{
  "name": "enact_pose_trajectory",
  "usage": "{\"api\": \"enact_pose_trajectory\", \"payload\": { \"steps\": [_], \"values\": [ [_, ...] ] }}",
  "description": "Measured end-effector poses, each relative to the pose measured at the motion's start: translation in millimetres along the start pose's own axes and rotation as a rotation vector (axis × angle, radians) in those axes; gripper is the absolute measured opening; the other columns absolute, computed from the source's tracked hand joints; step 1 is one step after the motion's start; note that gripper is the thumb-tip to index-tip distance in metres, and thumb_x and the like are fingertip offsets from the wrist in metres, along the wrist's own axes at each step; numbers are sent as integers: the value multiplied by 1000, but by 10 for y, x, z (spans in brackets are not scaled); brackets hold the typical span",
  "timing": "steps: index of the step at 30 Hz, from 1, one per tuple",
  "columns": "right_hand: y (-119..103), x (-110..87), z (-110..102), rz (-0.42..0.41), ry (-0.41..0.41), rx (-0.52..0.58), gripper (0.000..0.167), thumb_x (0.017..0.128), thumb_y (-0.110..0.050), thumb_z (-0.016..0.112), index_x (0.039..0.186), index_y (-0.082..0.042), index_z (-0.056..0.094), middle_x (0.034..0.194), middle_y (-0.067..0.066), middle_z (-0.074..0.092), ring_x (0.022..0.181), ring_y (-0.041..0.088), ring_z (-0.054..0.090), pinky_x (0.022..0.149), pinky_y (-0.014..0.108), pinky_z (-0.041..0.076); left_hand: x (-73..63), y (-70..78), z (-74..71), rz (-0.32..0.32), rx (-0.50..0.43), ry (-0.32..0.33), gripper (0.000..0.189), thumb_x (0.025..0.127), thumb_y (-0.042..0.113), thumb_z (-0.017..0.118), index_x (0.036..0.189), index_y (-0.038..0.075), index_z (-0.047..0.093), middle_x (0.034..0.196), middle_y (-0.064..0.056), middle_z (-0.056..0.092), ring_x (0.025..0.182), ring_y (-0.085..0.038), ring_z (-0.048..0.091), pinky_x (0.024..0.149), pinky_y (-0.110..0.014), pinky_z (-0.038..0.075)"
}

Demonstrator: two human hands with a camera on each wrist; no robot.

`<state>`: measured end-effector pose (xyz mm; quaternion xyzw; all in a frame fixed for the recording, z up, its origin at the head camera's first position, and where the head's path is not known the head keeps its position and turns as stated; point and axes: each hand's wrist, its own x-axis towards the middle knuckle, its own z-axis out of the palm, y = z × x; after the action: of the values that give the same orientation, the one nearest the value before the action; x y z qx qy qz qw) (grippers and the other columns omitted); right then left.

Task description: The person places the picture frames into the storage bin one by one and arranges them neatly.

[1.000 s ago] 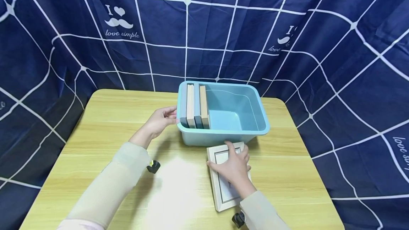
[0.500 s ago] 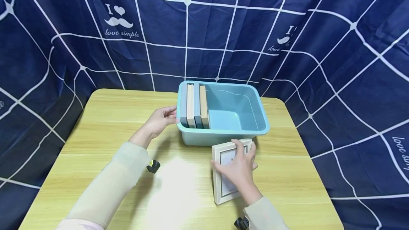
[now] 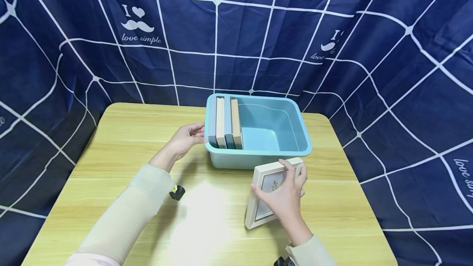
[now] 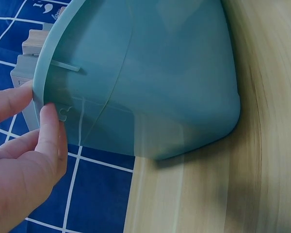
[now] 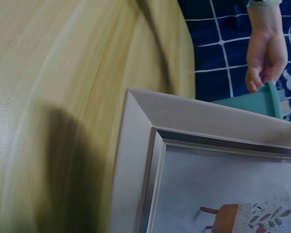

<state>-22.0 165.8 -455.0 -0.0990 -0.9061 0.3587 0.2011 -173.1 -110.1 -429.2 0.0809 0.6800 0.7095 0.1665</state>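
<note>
My right hand (image 3: 290, 194) grips a cream picture frame (image 3: 253, 206) by its upper part, thumb on the left edge and fingers over the top. The frame is tilted in front of the light-blue plastic bin (image 3: 236, 160); a leafy print shows behind the fingers. In the right wrist view the frame's pale moulding (image 5: 128, 165) fills the lower right. My left hand (image 3: 184, 139) holds the bin's left rim, and the left wrist view shows its thumb and fingers (image 4: 49, 131) pinching the rim. Several thin blue-grey and cream slabs, books or frames, stand upright at the bin's left (image 3: 220, 124).
The bin's right part shows its bare floor (image 3: 262, 138). Beneath everything is a wood-grain table (image 3: 332, 200), with a bright glare patch near its front. Dark blue curtains (image 3: 192, 28) with white grid lines surround it. A small black device (image 3: 177, 192) sits by the left sleeve.
The right hand has raised the picture frame from lying nearly flat to a steeper tilt and shifted it rightward and up toward the bin. The left hand and bin have stayed put.
</note>
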Motion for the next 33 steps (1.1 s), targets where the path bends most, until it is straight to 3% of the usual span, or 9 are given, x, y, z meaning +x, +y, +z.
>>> {"api": "enact_pose_trajectory", "payload": {
  "steps": [10,15,18,23,33],
  "values": [
    [-186,36,-291,-104,136,133,102,47,-27,95,134,-21,41,153,11,4,132,37,21,88,62,30,3,2,-2,5,-3,0,61,85,-15,58,141,-12,33,133,-30,45,123,-35,48,98,-30,45],
    [-317,161,-463,-258,187,229,100,45,-21,93,131,-12,44,151,12,11,132,31,21,98,53,29,-2,-3,-7,3,2,3,61,86,-14,58,141,-12,32,133,-30,45,123,-35,48,98,-30,45],
    [-393,257,-547,-338,212,271,100,42,-20,91,130,-8,44,149,14,15,130,28,24,95,46,33,-5,-10,-12,1,6,1,61,86,-14,58,141,-12,32,133,-30,45,123,-35,48,98,-30,44],
    [-509,419,-669,-421,233,286,102,42,-24,89,130,-4,41,149,14,16,128,24,28,84,37,38,-2,-21,-19,-3,4,0,61,86,-13,58,142,-11,32,133,-29,45,122,-34,48,98,-30,45],
    [-781,792,-832,-623,266,292,98,47,-48,83,122,0,41,146,17,22,125,26,31,84,28,40,0,-29,-26,6,5,-4,61,86,-13,58,141,-11,32,134,-30,45,123,-36,47,98,-30,45]
  ]
}}
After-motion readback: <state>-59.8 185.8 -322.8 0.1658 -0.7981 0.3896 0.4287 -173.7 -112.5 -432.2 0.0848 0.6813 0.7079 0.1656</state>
